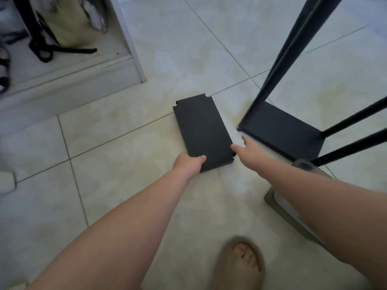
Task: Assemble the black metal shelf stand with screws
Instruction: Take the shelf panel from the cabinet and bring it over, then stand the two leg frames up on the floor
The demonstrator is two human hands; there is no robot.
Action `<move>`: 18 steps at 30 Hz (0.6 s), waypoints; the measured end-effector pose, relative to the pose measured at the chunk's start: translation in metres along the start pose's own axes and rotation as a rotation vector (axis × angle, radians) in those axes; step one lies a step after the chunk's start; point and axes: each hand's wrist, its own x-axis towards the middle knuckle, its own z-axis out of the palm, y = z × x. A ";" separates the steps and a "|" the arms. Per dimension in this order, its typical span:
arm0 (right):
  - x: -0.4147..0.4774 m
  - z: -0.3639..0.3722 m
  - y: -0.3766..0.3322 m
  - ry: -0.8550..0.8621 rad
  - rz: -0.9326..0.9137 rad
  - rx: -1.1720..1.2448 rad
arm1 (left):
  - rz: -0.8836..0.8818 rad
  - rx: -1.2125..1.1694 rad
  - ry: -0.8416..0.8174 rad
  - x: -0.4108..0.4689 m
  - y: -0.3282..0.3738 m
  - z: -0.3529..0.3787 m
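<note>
Head view: shelf panel (202, 132) lay flat on floor (125, 147) beside part-built stand (278, 128). Left grip (188, 162) clasped its near corner, likely for lifting; right grip (249, 147), released, fingers straight, reached beside its right edge.

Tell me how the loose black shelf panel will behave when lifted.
Probably stiff: the black shelf panel lies flat with straight edges. Likely light, since the left hand grips one corner. On the glossy tile floor it may slide if pushed.
</note>
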 end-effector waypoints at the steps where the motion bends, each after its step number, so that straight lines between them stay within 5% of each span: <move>1: -0.016 -0.009 -0.005 0.005 -0.038 -0.042 | 0.062 0.040 -0.006 -0.014 0.006 -0.004; 9: -0.162 -0.118 -0.042 0.158 -0.284 -0.138 | 0.378 0.233 0.064 -0.138 0.112 -0.026; 18: -0.290 -0.212 -0.033 0.459 -0.403 0.022 | 0.656 0.251 0.090 -0.237 0.215 0.001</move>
